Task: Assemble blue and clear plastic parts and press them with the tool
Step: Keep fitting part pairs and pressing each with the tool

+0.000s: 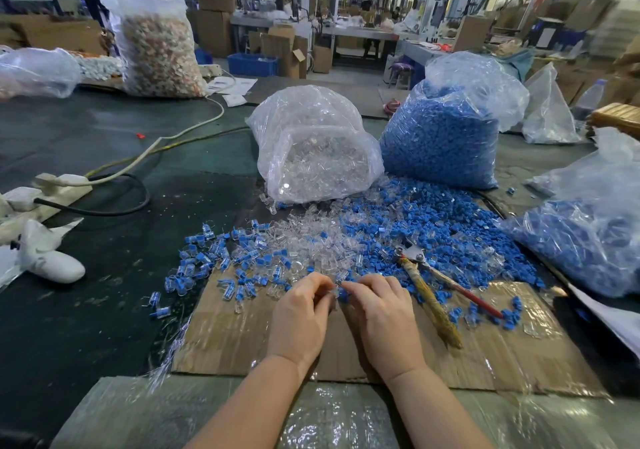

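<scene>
Both hands meet over the front edge of the parts heap: the left hand (300, 313) has its fingers curled in a pinch on a small clear part (333, 288), and the right hand (380, 310) pinches a blue part (343, 294) pressed up against it. One pressing tool (429, 287), pliers-like with a wrapped handle and a red one, lies untouched just right of the right hand, its jaws among the loose blue parts (446, 226). Loose clear parts (308, 237) spread beside them, and a scatter of joined blue-and-clear pieces (207, 258) lies to the left; all too many to count. Everything rests on one flattened cardboard sheet (242, 337) on the dark tabletop (86, 310).

Five plastic bags show: one with clear parts (313, 147), one upright with blue parts (446, 129), one with blue parts at the right edge (595, 233), one tall bag of pinkish-white pieces (156, 43) far left, and one bag at the left edge (34, 70) with unclear contents.
</scene>
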Tool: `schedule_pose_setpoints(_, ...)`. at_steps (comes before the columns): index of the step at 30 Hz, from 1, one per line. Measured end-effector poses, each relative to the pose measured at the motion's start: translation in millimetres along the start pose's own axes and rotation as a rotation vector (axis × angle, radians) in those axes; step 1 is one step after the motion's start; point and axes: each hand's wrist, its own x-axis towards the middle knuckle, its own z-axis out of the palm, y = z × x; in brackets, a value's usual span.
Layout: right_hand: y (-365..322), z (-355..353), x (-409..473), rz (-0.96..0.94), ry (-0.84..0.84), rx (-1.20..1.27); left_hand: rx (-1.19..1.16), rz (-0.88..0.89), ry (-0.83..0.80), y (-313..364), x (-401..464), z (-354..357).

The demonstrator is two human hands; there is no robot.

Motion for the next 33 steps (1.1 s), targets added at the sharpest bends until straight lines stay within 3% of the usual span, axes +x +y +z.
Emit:
schedule_pose_setpoints(4, -2.4, -2.3, 1.3, -0.015, -0.046, -0.092, 0.039, -0.009, -0.022, -0.8, 0.7, -0.1)
schedule_pose_setpoints(13, -6.3, -4.2, 1.0, 0.019, -0.025, -0.056, 0.036, 0.012, -0.025, 1.3, 0.6, -3.2)
schedule_pose_setpoints(20, -4.4, -3.0, -0.4, 0.071, -0.011, 0.032, -0.051, -0.081, 0.001, 0.6, 0.9, -4.5)
schedule_pose_setpoints(33, -3.0, -2.8, -1.5, 0.013, 0.039, 0.098, -0.048, -0.124, -0.010, 1.3, 0.4, -4.8)
